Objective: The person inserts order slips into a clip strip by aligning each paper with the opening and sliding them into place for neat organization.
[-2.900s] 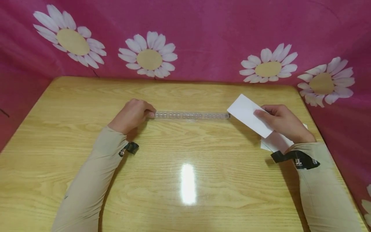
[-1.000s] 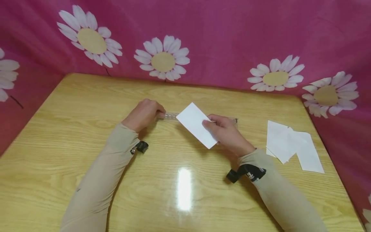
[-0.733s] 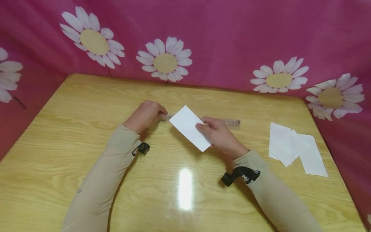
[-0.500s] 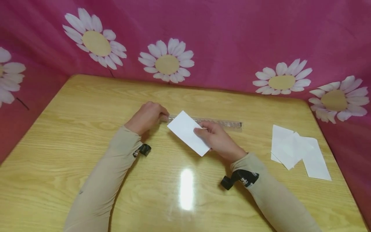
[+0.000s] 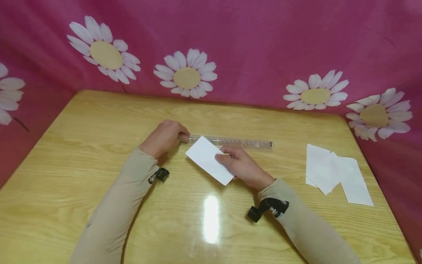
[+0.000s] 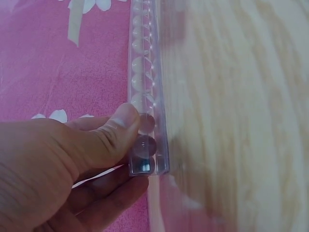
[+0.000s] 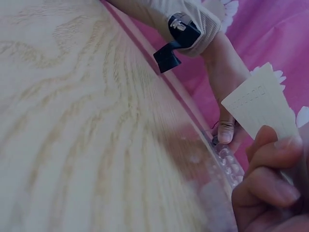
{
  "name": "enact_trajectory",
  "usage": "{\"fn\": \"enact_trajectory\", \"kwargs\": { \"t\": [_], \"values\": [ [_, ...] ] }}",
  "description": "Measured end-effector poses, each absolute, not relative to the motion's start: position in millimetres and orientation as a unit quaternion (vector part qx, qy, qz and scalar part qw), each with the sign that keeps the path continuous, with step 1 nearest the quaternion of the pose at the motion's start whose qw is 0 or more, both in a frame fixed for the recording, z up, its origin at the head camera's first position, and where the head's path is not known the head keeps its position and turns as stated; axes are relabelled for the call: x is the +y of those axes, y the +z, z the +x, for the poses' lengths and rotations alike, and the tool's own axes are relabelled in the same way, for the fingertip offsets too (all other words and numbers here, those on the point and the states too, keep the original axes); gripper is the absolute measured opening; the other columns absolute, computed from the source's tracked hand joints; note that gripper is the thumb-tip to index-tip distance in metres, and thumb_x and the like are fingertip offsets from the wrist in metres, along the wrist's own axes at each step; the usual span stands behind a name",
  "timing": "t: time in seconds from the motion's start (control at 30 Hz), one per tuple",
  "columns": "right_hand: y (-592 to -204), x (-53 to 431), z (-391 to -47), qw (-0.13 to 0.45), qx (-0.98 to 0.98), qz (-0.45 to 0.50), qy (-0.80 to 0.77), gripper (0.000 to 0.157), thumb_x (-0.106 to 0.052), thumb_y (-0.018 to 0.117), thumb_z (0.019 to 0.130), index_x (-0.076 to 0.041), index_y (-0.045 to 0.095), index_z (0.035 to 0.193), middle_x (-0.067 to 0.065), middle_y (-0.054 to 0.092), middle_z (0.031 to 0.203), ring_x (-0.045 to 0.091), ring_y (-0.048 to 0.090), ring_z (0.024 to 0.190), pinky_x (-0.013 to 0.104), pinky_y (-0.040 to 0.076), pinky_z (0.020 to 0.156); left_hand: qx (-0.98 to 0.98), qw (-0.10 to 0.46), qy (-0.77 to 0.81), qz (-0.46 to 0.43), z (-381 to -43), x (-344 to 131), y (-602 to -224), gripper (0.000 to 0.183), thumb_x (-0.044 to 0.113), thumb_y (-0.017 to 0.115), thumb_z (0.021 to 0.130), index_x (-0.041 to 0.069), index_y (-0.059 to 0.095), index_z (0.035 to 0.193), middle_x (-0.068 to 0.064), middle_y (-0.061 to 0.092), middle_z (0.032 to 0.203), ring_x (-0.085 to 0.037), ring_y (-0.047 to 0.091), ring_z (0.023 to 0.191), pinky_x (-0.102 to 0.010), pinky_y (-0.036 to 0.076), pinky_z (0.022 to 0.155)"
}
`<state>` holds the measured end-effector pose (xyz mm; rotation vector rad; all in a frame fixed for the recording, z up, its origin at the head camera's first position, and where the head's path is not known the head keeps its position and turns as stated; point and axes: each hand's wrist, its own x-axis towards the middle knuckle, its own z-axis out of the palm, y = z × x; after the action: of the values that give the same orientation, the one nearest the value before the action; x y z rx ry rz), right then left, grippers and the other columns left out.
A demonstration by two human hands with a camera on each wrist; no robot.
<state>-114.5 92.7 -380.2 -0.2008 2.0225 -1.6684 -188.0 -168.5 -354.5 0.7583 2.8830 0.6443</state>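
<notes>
Two pinches: left hand (image 5: 163, 138), clear plastic ball-filled tube (image 5: 242, 143); right hand (image 5: 245, 167), white rectangular card (image 5: 206, 159). Tube, toward yellow wooden table (image 5: 168, 227) far edge, wants steadying.

A wood-grain table (image 5: 171, 234) with rounded far corners shows a white glare streak (image 5: 211, 220) toward its near middle. Near the table's right edge lie overlapping blank white paper cards (image 5: 326, 172). Magenta fabric (image 5: 244, 44) rises beyond the table's far edge and falls along its left and right sides, printed with white-petalled, yellow-centred flowers: one daisy (image 5: 106, 55) beyond the table's far left corner, a second daisy (image 5: 186, 77) and a third daisy (image 5: 315, 96) behind its far edge, a fourth daisy (image 5: 374, 115) just outside its far right corner.
</notes>
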Motion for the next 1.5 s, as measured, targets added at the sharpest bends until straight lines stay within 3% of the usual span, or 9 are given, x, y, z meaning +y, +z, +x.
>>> {"fn": "enact_trajectory", "kwargs": {
  "t": [0.33,0.57,0.87,1.1,1.3,1.5],
  "values": [
    [-385.2,89.3,-117.1,0.25,0.743,-0.088,-0.615,0.028,-0.026,0.053,0.108,-0.001,0.065,0.112,0.0,0.068,0.074,0.009,0.062,0.056,0.022,0.043,0.046,0.943,0.037,0.217,0.251,-190.3,-171.9,-354.5,0.017,0.016,0.074,0.096,0.006,0.082,0.107,-0.012,0.08,0.11,-0.03,0.073,0.109,-0.046,0.057,0.101],
    [-386.6,83.2,-117.0,0.273,0.734,-0.079,-0.617,0.028,-0.024,0.053,0.107,0.0,0.065,0.115,-0.001,0.071,0.078,0.01,0.067,0.06,0.022,0.049,0.048,0.944,0.031,0.215,0.25,-187.0,-178.9,-361.5,0.017,0.016,0.075,0.095,0.006,0.082,0.106,-0.013,0.08,0.108,-0.031,0.074,0.107,-0.047,0.058,0.099],
    [-386.3,84.1,-117.6,0.268,0.733,-0.075,-0.62,0.026,-0.022,0.05,0.109,-0.002,0.063,0.098,-0.001,0.067,0.076,0.009,0.06,0.057,0.022,0.043,0.049,0.943,0.027,0.216,0.251,-187.5,-176.0,-360.1,0.017,0.016,0.074,0.095,0.006,0.082,0.107,-0.014,0.08,0.109,-0.032,0.074,0.107,-0.048,0.058,0.099],
    [-384.7,83.9,-115.1,0.259,0.728,-0.044,-0.633,0.025,-0.019,0.054,0.106,-0.001,0.068,0.097,-0.001,0.067,0.081,0.01,0.065,0.068,0.024,0.056,0.062,0.943,0.03,0.216,0.253,-187.5,-173.6,-359.6,0.017,0.016,0.074,0.095,0.005,0.082,0.106,-0.014,0.08,0.108,-0.032,0.074,0.107,-0.047,0.058,0.099],
    [-385.0,85.6,-117.3,0.27,0.724,-0.061,-0.632,0.026,-0.015,0.053,0.105,-0.005,0.061,0.083,0.0,0.065,0.079,0.01,0.066,0.067,0.024,0.056,0.062,0.942,0.025,0.216,0.254,-189.2,-172.1,-359.3,0.017,0.016,0.075,0.095,0.006,0.082,0.107,-0.013,0.08,0.108,-0.031,0.074,0.106,-0.047,0.058,0.099],
    [-384.7,89.1,-118.0,0.285,0.721,-0.07,-0.628,0.018,-0.012,0.053,0.101,-0.003,0.063,0.088,0.0,0.067,0.08,0.01,0.067,0.069,0.024,0.057,0.063,0.941,0.024,0.213,0.263,-189.4,-170.0,-357.4,0.016,0.016,0.075,0.095,0.006,0.082,0.106,-0.013,0.08,0.107,-0.031,0.074,0.106,-0.047,0.058,0.099]
  ]
}}
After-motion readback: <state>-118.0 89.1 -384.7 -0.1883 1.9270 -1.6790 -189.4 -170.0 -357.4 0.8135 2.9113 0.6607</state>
